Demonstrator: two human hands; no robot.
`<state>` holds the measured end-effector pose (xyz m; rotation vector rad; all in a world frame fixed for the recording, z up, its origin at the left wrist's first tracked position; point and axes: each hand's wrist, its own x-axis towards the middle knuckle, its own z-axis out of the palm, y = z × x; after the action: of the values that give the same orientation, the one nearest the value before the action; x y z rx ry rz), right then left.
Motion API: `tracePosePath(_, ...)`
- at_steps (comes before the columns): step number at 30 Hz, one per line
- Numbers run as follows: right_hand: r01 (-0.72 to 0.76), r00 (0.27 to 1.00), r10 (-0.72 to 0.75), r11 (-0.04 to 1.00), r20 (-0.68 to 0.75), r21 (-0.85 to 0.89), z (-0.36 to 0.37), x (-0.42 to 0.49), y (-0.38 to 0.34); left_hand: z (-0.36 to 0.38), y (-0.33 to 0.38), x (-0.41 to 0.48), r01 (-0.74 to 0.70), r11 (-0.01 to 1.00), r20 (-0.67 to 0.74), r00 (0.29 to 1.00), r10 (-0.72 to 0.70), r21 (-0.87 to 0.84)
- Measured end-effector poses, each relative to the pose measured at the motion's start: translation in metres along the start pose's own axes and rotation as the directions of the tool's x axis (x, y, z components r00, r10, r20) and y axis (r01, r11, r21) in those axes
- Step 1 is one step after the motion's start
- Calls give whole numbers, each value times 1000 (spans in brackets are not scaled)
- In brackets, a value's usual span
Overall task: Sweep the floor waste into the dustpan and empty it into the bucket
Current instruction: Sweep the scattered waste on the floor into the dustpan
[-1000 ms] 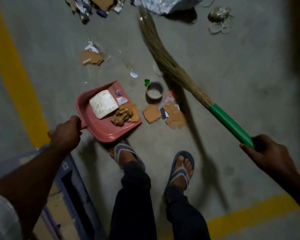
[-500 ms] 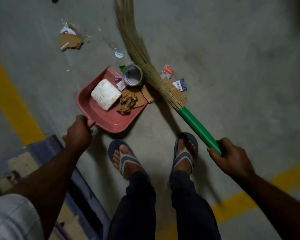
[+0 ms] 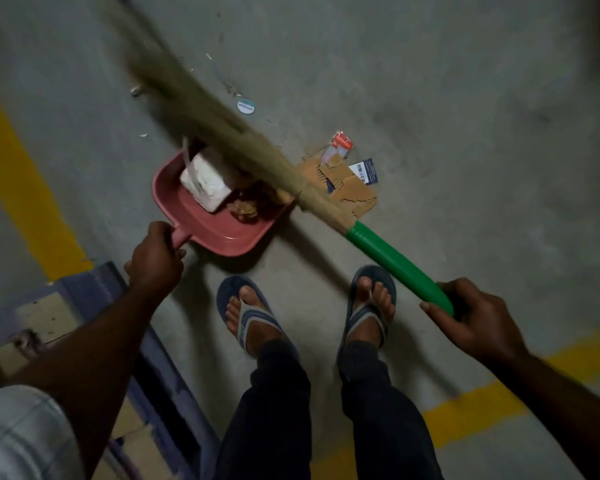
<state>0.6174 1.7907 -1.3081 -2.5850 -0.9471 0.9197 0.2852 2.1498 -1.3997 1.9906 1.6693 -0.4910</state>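
My left hand grips the handle of a pink dustpan resting on the concrete floor. In the pan lie a white block and brown scraps. My right hand grips the green handle of a grass broom. Its blurred bristles cross over the pan's far side and hide part of its contents. Torn cardboard pieces, a red-and-white wrapper and a dark barcode card lie on the floor just right of the pan.
A bluish container with cardboard inside stands at the lower left, beside my left arm. My feet in sandals stand just below the pan. Yellow floor lines run at left and lower right. A round sticker lies farther off.
The broom has swung left, its bristles now over the dustpan. The tape roll seen at the pan's mouth is hidden behind them. The view has shifted slightly.
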Motion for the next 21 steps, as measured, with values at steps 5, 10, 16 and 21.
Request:
tracePosePath(5, -187, 973, 206, 967, -101, 171, 10, 32, -15, 4, -1, -3, -66, 998, -35, 997, 65, -10)
tracePosePath(10, -274, 950, 283, 959, -134, 75, 17, 60, -15, 7, 0, -2, -38, 999, -12, 999, 38, 25)
tracePosePath(16, -220, 975, 223, 969, 16, -115, 29, 44, -7, 10, -5, -4, 39, 997, 50, 998, -42, 65)
tracePosePath(21, -92, 982, 112, 987, 154, -129, 45, 20, -16, 14, 6, -1, 61, 998, 62, 996, -63, 28)
